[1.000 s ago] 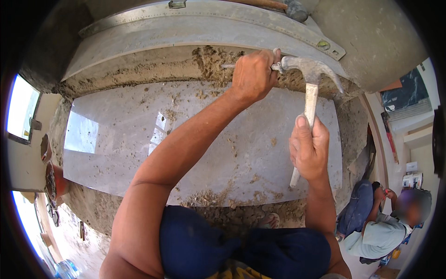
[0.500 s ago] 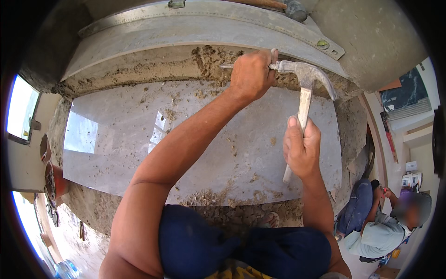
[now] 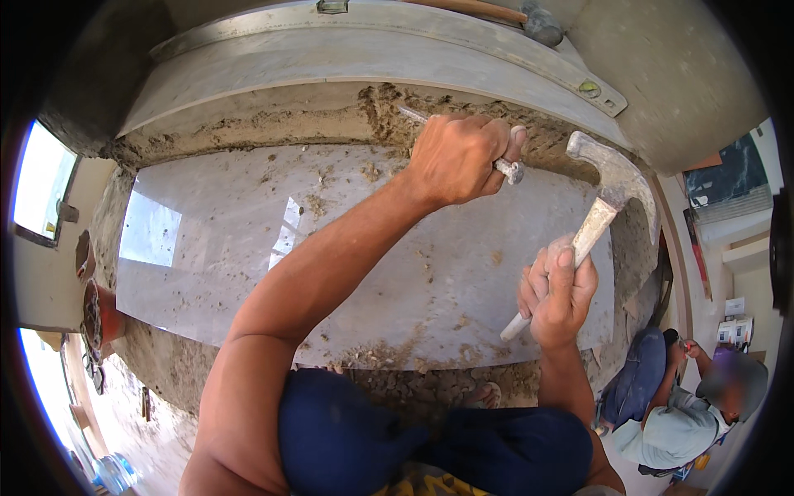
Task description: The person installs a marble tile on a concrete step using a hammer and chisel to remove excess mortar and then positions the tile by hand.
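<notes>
A slim, grey metal chisel with a round, battered butt (image 3: pixel 514 172) is in the person's left hand (image 3: pixel 461 157), whose fingers are wrapped tightly about its shank. It sits at the far edge of the glossy, pale grey rectangular slab (image 3: pixel 376 260), a little right of that edge's middle. Its long axis slants from the butt, at the near right, to the tip, at the far left, which points at the rough brown cement face (image 3: pixel 281 126) beyond the slab; whether the tip touches it cannot be told. The right hand (image 3: pixel 562 289), over the slab's right part, is closed round the pale, worn handle of a grey steel claw hammer (image 3: pixel 594 225). The hammer's striking face lies to the right of the chisel's butt and slightly farther from the person, clearly apart, with the claw curving off past the slab's right edge. The left hand is therefore the nearer one to the chisel; the right hand is well apart from it, on the near right side.
</notes>
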The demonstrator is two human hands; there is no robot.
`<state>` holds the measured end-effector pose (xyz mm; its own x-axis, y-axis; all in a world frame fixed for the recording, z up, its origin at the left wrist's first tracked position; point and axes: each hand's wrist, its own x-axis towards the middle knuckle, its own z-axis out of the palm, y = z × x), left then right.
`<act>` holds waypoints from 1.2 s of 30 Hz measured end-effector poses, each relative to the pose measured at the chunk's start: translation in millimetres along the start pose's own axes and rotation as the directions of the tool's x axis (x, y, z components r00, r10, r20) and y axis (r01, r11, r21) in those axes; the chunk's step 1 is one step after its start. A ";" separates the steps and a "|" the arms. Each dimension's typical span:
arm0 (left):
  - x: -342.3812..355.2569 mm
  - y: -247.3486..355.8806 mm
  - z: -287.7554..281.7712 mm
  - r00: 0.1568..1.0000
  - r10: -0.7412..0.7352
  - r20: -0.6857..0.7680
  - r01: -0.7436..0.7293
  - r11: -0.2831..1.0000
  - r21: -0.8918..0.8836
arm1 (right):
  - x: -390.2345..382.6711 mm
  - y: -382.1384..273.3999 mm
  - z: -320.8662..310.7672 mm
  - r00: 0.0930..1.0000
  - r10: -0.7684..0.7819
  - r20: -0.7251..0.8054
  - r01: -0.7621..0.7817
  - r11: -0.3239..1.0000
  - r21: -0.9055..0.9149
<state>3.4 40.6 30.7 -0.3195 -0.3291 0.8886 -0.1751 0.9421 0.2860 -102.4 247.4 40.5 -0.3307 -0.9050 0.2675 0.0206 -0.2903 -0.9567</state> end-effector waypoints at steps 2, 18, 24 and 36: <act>1.2 -11.1 -5.2 0.998 -0.049 0.035 0.050 0.999 -0.022 | -1.7 -4.9 5.2 0.999 -0.043 0.007 0.043 0.999 -0.004; 8.2 -12.7 6.7 0.995 -0.096 -0.004 0.096 0.995 0.024 | 4.4 15.9 9.1 0.993 -0.114 0.027 0.116 0.979 -0.165; 6.7 -15.4 2.6 0.990 -0.133 0.045 0.131 0.990 0.048 | 5.4 6.4 14.0 0.993 -0.095 -0.069 0.091 0.994 -0.059; 14.9 -10.6 0.3 0.941 -0.279 0.192 0.261 0.959 0.112 | 7.6 19.3 13.9 0.973 -0.214 -0.082 0.205 0.973 -0.103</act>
<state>0.2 25.7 40.8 -0.4303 -0.5846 0.6878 -0.3556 0.8101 0.4661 -91.4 230.6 25.6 -0.4037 -0.7934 0.4556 -0.1452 -0.4361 -0.8881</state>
